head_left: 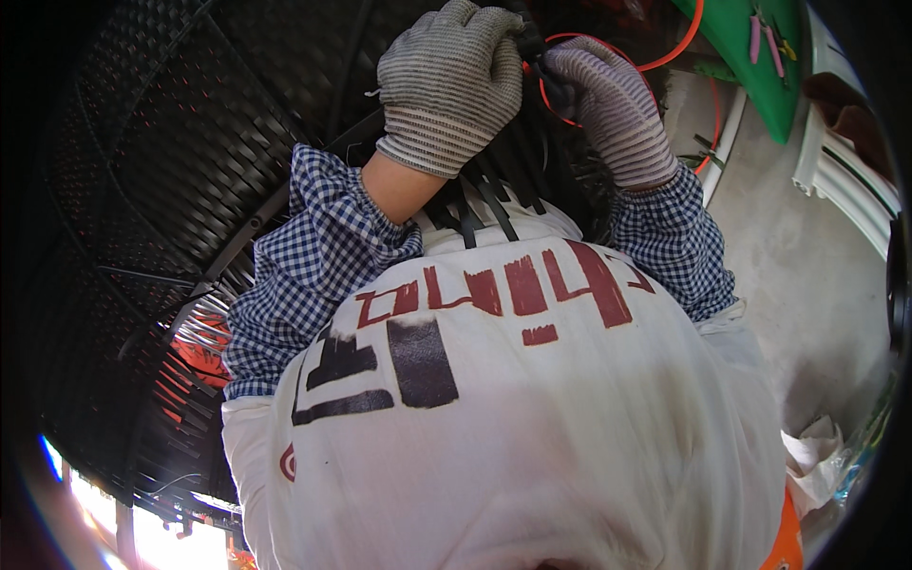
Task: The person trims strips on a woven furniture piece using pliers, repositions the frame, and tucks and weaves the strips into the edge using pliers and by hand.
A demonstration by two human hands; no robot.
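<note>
Much of the black woven panel [190, 104] looks done: across the left of the view its bands run over and under in close rows, up to a dark frame bar [242, 242]. What seems left is the part nearest the body, where several loose black strips [468, 226] hang free over the white apron [608, 427]; lower left, gaps between bands let red show through. How much remains beyond the hands cannot be told, as shadow hides it.

The panel rises close on the person's left and curves round in front, matte black with small glints along the bands.

At its edge, both hands wear striped knit gloves. The left hand [451, 85] is curled, its fingertips mostly hidden, so its grip cannot be told. The right hand [608, 104] pinches a dark piece [559, 93], too shadowed to identify, just beside the left.

An orange cord [686, 47] loops around the right hand. Farther right, a pink-handled tool [755, 40] lies on a green sheet [746, 85], above the grey floor [817, 313].
</note>
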